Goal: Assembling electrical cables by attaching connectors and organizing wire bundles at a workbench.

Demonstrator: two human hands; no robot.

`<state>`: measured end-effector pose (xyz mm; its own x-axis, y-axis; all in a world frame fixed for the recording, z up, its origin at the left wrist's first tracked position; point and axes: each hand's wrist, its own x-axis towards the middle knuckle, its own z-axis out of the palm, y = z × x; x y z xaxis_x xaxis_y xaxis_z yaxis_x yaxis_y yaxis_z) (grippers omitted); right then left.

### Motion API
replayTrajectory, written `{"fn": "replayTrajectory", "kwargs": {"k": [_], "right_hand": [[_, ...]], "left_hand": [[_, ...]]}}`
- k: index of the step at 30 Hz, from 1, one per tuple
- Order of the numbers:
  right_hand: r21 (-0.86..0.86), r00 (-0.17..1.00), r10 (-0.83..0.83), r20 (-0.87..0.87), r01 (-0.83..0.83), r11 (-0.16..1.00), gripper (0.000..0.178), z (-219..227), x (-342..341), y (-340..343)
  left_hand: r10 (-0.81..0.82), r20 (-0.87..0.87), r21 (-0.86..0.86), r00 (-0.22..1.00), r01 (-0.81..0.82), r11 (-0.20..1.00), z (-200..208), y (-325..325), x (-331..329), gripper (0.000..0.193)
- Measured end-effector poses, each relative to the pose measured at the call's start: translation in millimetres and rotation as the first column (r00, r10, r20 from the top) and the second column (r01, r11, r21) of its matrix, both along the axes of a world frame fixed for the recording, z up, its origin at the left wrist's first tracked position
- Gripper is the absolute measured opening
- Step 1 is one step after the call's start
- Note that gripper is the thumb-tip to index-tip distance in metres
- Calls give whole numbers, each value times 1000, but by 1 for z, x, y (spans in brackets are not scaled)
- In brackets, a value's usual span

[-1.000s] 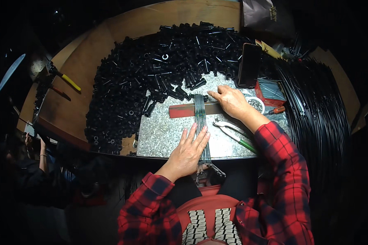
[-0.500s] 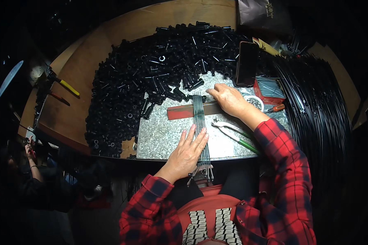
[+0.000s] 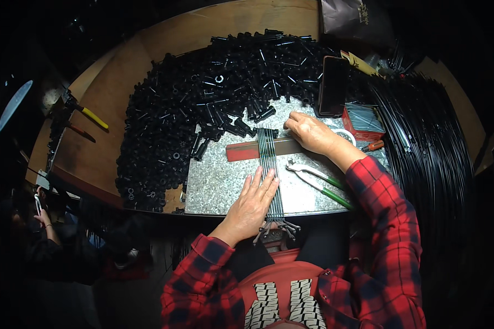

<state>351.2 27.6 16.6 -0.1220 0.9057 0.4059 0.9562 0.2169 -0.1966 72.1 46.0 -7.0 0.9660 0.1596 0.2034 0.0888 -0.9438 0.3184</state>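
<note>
Across the flat red-and-brown bar [image 3: 243, 152]: thin, dark, straight rods [image 3: 268, 157] lay side by side.
Left hand [image 3: 250, 204]: fingers lay outstretched over the rods.
Right hand [image 3: 313, 134]: fingers curled near the bar; grasp couldn't be told.

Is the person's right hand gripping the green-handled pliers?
No, the green-handled pliers lie on the speckled grey work surface, apart from the right hand and closer to the person's body.

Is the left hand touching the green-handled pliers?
Apart. The head view shows thin rods and bare speckled surface between the left hand and the green-handled pliers.
</note>
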Motion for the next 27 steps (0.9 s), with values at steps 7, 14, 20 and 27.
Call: {"fn": "replayTrajectory", "kwargs": {"k": [7,14,20,27], "right_hand": [[-25,1000,-20,-8,20,999,7,-2,4,1],[0,997,6,72,-6,1000,13,-2,6,2],[-37,989,-13,145,18,999,16,1,-4,2],[16,985,-15,174,13,1000,27,5,-6,3]], "left_hand": [[-10,-4,-15,1000,10,1000,-1,2,0,109],[-19,10,-1,1000,19,1000,-1,1,1,105],[0,23,68,1000,-2,998,-7,2,1,91],[3,16,7,1000,-3,1000,-5,1,0,92]]}}
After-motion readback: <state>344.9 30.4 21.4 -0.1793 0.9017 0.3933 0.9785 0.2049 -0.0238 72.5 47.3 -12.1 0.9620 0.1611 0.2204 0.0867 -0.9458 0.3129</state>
